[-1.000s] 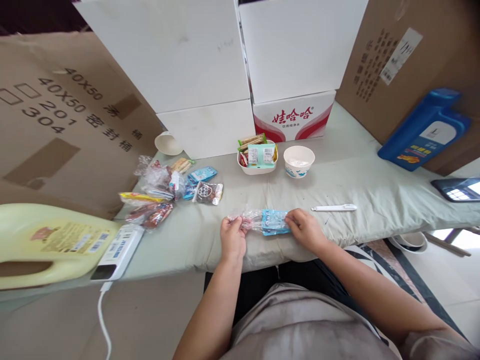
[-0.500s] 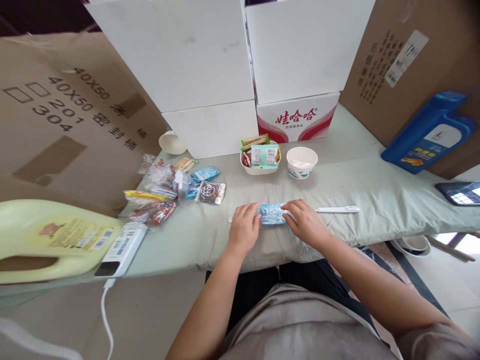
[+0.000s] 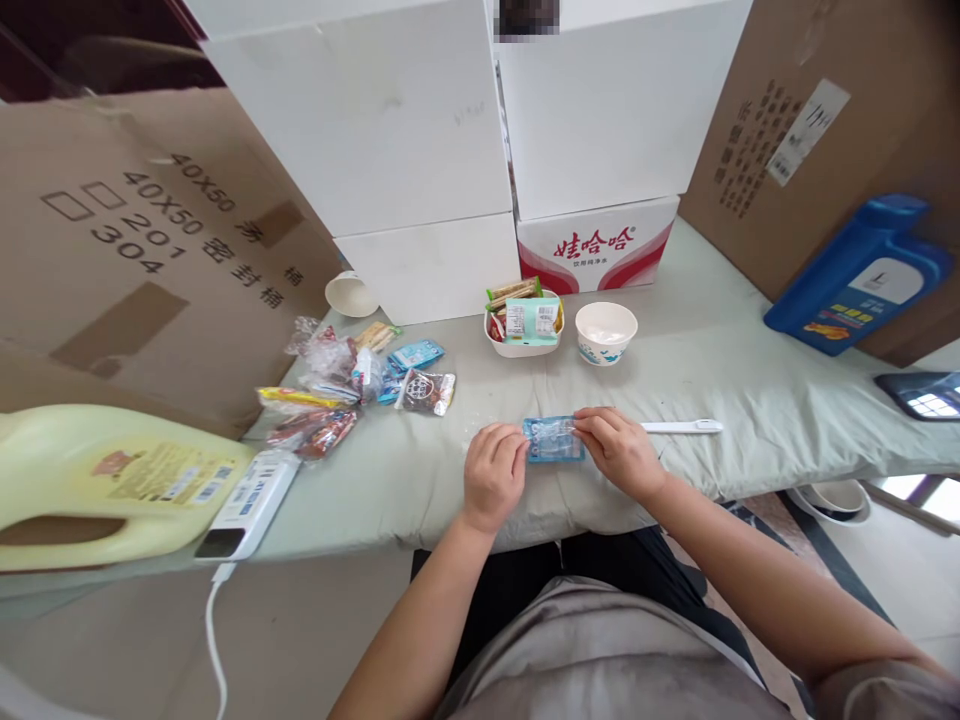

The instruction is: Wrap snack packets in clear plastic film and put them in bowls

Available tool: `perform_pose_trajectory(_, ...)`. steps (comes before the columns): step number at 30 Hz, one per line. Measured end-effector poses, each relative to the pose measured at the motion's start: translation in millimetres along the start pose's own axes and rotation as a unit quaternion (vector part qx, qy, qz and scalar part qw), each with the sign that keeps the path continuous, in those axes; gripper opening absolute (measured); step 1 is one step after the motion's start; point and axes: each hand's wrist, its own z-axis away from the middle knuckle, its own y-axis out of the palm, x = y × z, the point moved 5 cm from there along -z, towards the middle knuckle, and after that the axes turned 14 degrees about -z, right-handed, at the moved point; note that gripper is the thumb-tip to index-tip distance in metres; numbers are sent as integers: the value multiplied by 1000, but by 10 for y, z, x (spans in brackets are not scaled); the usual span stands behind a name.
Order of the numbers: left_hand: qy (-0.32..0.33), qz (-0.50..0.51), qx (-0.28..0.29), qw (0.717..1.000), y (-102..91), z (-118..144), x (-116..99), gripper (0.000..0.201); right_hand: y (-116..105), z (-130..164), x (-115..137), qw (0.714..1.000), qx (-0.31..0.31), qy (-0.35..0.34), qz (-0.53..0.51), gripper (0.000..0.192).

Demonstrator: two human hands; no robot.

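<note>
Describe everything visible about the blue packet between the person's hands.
The blue packet is a small, flat, shiny plastic wrapper, light blue with pale markings too small to read. It lies flat on the pale green cloth near the table's front edge. The left hand touches its left end, the right hand its right end and top edge. Contents are not visible.

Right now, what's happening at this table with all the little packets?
A person sits at a cloth-covered table and holds a small blue packet flat on it, the left hand at one end and the right hand at the other. A white pen-like tool lies just beyond the right hand. A pile of snack packets sits to the left, and behind are a white bowl of packets and a paper bowl.
</note>
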Motion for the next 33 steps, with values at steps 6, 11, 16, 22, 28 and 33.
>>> perform_pose_trajectory(6, -46, 13, 23, 999, 62, 98, 6, 12, -15, 53, -16, 1000, -10, 6, -3, 16)
perform_pose_trajectory(11, -77, -47, 46, 995, 133, 82, 62, 14, -50, -8, -55, 999, 3, 36, 5, 20)
perform_pose_trajectory(16, -91, -64, 98, 989, 232, 73, 96, 15, 180, 4, 33, 988, 146, -17, -36, 37)
perform_pose_trajectory(22, -59, -74, 59, 994, 121, 76, 22, 16, 271, -14, 41, 986, 163, 38, -12, 6)
perform_pose_trajectory(28, -71, -61, 103, 990, 82, 96, 67, 14, 139, -38, 108, 991, 134, 13, -12, 13)
perform_pose_trajectory(33, -109, -66, 137, 982, 86, 70, 166, 18, 172, 42, 46, 987, 149, 64, 4, 18)
